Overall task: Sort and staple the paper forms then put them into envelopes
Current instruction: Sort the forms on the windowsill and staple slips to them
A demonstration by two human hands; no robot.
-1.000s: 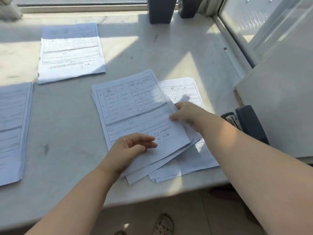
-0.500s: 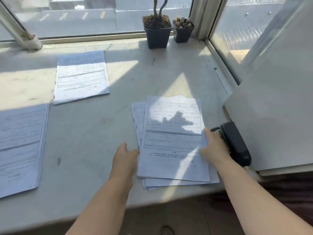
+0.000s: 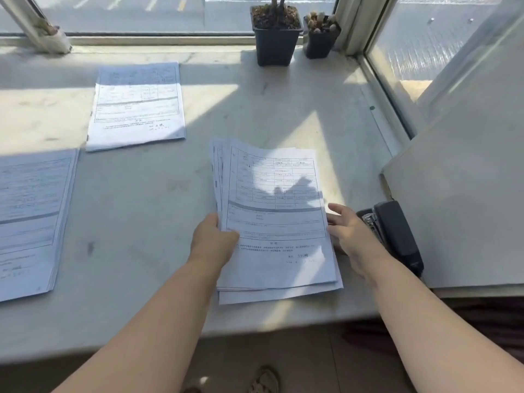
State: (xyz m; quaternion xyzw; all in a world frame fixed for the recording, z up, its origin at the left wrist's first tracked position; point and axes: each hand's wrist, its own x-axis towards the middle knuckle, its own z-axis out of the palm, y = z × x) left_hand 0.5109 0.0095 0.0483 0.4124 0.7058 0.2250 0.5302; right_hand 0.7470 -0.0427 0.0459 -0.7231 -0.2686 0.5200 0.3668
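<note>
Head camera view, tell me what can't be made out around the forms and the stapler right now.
- Print on the forms: too small and blurred.
- Left stack: cut off by the frame's left edge.
- Stapler: front partly hidden behind the right hand.
- Left hand: fingertips hidden under the forms' edge.
- Envelopes: none in view.

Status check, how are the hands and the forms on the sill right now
Left hand grips the middle stack of forms at its left edge. Right hand open against its right edge. Stapler lies just right, untouched.
</note>
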